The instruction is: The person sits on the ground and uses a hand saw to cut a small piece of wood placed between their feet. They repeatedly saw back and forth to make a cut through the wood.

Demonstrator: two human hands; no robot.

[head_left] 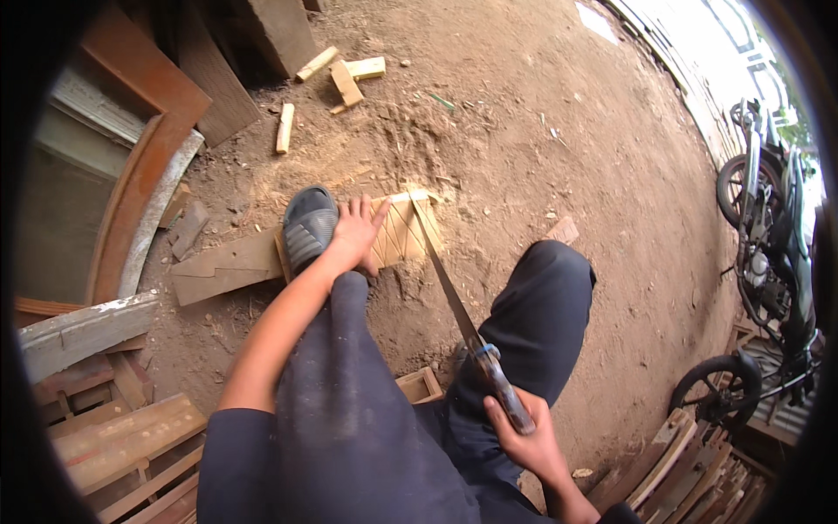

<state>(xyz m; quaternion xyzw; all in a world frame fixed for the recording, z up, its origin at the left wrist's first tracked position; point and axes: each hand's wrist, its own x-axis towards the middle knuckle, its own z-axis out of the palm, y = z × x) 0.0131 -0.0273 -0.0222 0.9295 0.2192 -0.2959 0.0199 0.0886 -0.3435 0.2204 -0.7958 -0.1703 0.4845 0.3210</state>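
A pale wooden board (403,229) with crossing pencil lines lies low over the dirt. My left hand (356,234) presses on it with the fingers spread, next to my sandalled foot (310,229), which also bears down on the wood. In my right hand (529,441) is the dark handle of a handsaw (451,295), with the fingers closed round it. The saw slants away from me, and its blade tip meets the board near the right end. Whether the teeth sit inside a cut is too small to tell.
Short wood offcuts (346,83) lie on the dirt ahead. A brown plank (229,266) extends left of my foot. Window frames (166,113) lean at the left, above stacked timber (131,441). Motorcycles (768,236) stand at the right, with more wood pieces (676,472) near me.
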